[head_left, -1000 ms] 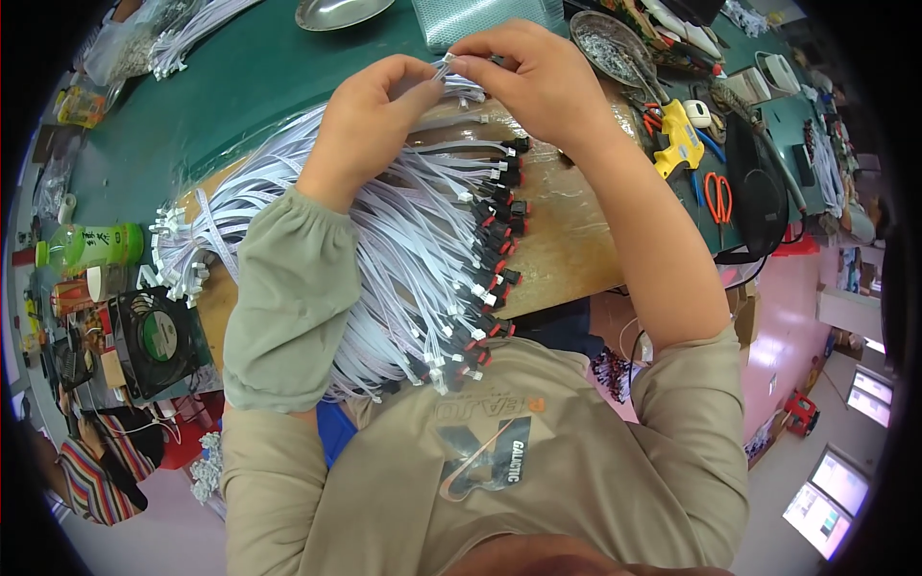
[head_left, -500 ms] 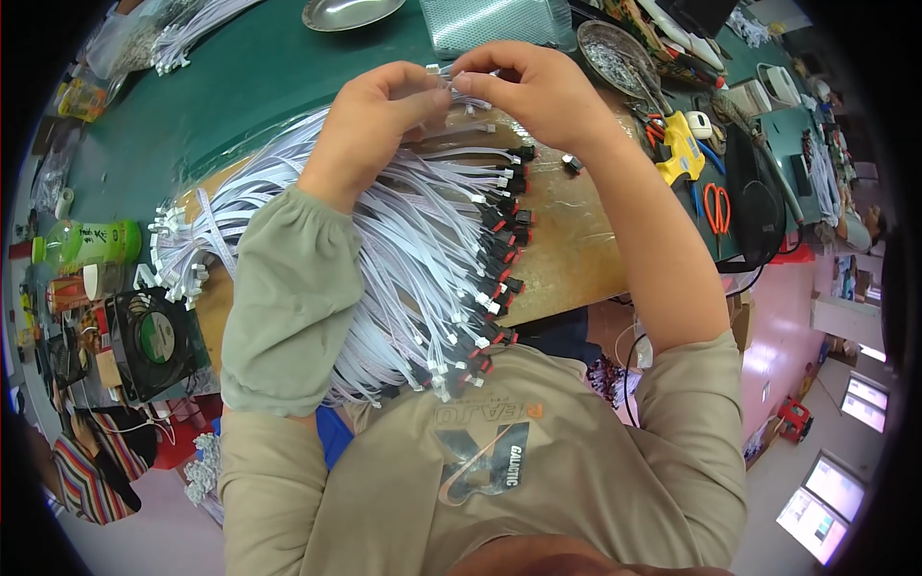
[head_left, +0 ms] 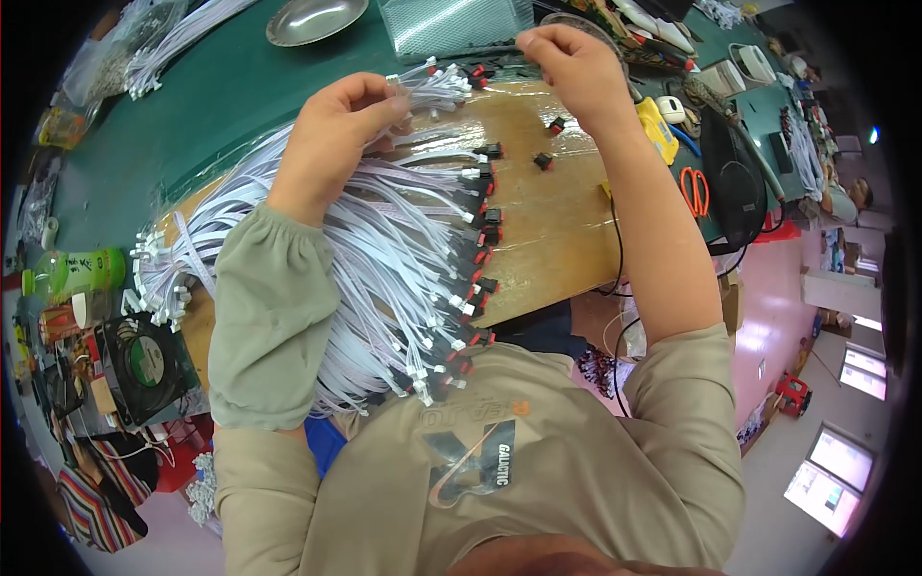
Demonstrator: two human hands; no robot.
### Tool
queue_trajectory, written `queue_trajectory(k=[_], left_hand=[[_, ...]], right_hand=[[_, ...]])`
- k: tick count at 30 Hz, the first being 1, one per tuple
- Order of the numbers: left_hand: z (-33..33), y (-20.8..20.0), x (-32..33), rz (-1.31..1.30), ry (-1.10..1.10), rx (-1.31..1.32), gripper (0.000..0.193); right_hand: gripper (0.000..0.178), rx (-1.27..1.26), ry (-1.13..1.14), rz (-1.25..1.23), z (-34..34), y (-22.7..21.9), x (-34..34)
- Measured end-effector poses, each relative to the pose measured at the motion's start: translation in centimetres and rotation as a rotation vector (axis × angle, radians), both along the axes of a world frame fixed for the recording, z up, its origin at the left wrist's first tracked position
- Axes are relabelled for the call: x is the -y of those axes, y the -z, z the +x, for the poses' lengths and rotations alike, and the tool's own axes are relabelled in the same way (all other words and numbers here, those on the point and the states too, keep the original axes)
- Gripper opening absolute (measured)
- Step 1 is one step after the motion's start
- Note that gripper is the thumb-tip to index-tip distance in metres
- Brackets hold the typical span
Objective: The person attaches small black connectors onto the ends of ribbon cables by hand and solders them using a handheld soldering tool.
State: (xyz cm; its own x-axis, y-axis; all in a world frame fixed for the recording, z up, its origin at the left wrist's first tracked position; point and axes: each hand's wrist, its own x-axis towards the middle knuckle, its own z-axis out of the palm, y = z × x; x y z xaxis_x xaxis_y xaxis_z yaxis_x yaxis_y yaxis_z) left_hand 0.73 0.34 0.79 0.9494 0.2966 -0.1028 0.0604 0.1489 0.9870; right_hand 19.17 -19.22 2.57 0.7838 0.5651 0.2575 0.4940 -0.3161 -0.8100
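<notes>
My left hand point(head_left: 336, 139) is closed in a pinch over the top of a bundle of white flat cables point(head_left: 384, 226), holding one cable's white plug point(head_left: 392, 80) at the fingertips. Black-and-red connectors point(head_left: 492, 235) line the bundle's right ends; white plugs point(head_left: 158, 278) cluster at its left. My right hand point(head_left: 581, 77) is raised at the far right with thumb and fingers pressed together, beside a round dish point(head_left: 560, 19) that it partly hides. What its fingertips hold, if anything, cannot be made out. Between the hands lies a smaller group of cable ends point(head_left: 442, 88).
Two loose black-and-red connectors point(head_left: 544, 160) lie on the brown board point(head_left: 547, 230). A silver metal dish point(head_left: 315, 19) and a ridged clear tray point(head_left: 451, 27) stand at the back. To the right are orange-handled scissors point(head_left: 693, 192); a fan point(head_left: 144, 360) and green bottle point(head_left: 77, 272) sit left.
My hands have moved apart: the right has gone right and up from the cable ends, the left slightly left. A second loose connector now shows on the board. The whole view has shifted a little.
</notes>
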Motion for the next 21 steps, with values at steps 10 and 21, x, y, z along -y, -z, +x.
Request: queue_trajectory(k=[10,21], left_hand=[[0.5,0.2,0.6,0.038,-0.040,-0.030,0.016],[0.4,0.3,0.6,-0.028,-0.029,0.061,0.009]], right_hand=[[0.026,0.576,-0.041,-0.840,-0.4,2.0,-1.7],[0.016,0.671,-0.092,-0.748,0.1,1.6,-2.0]])
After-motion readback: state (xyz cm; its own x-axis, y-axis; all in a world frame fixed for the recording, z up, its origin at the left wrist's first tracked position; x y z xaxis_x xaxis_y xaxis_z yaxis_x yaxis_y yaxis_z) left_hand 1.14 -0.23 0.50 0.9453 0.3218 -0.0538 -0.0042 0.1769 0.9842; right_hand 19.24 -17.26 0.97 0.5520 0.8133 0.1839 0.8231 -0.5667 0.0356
